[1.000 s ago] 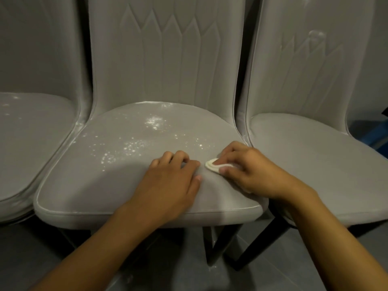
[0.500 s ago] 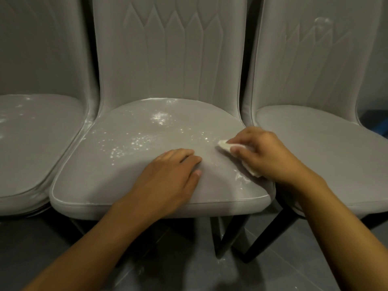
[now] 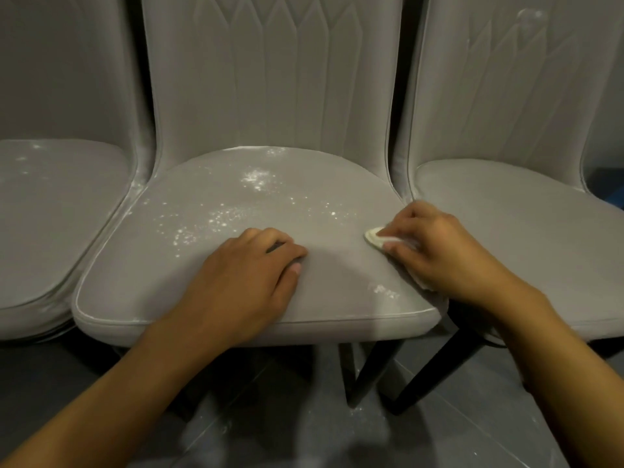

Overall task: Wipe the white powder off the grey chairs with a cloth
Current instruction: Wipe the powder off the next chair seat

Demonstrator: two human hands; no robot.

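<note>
A person's right hand [image 3: 445, 255] clamps a white cloth [image 3: 374, 238] against the right edge of the middle chair [image 3: 135, 282], fingers curled over it. The left hand [image 3: 243, 285] rests palm-down at centre frame, fingers loosely bent, holding nothing. Specks of white powder [image 3: 255, 179] cover the seat's back half, with a smear near its front right corner. Most of the cloth is hidden under the hand. The left chair [image 3: 50, 214], also dusted, and the right chair [image 3: 506, 214] are cut off by the frame; all three stand almost touching. Black legs [image 3: 371, 369] stand on the flecked floor [image 3: 270, 417].
</note>
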